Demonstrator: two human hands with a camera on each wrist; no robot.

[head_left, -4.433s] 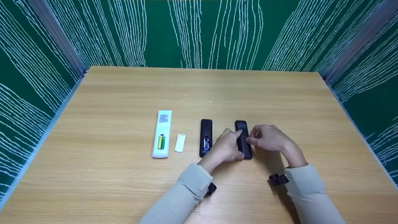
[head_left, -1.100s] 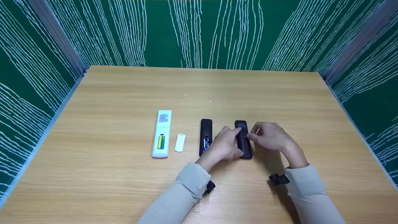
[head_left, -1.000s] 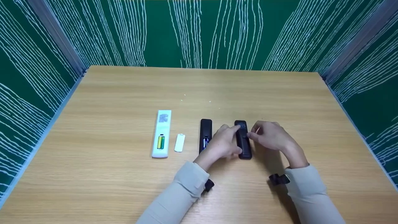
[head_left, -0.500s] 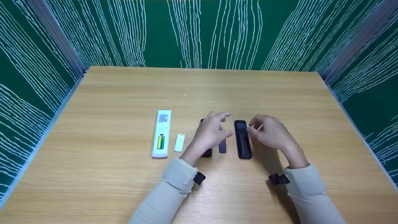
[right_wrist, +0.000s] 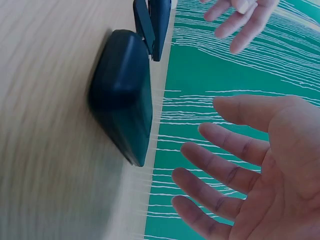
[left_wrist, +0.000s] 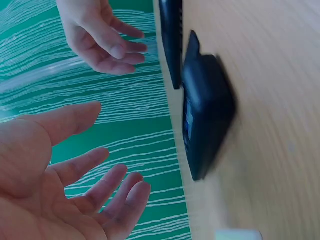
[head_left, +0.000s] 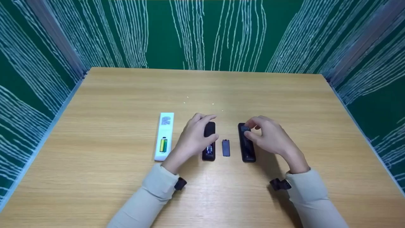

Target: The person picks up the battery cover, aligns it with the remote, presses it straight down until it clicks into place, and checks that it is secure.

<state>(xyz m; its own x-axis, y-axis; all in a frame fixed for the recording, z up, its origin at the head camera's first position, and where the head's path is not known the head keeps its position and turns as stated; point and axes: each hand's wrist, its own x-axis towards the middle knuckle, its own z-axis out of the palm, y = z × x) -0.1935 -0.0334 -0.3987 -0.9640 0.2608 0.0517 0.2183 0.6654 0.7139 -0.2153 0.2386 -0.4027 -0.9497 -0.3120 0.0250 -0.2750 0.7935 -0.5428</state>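
Note:
My left hand (head_left: 194, 134), fingers spread and holding nothing, hovers over the left edge of the middle black remote control (head_left: 208, 157). That remote lies face down, its battery compartment uncovered and blue batteries inside. Between the two black remotes lies a dark battery cover (head_left: 226, 148). My right hand (head_left: 269, 134) hangs above the upper part of the right black remote (head_left: 248, 152); the right wrist view shows its fingers (right_wrist: 215, 155) loosely extended, apart from the remote (right_wrist: 122, 95). Whether this remote's compartment is covered, I cannot tell.
A white remote control (head_left: 163, 126) with a yellow and a green battery in its open compartment lies to the left. My left hand and forearm hide the spot beside it. Small white crumbs lie farther back on the wooden table (head_left: 126, 95).
My left hand has left the right black remote and moved left over the middle one, uncovering the dark battery cover and hiding the white cover. My right hand has risen slightly and shifted left.

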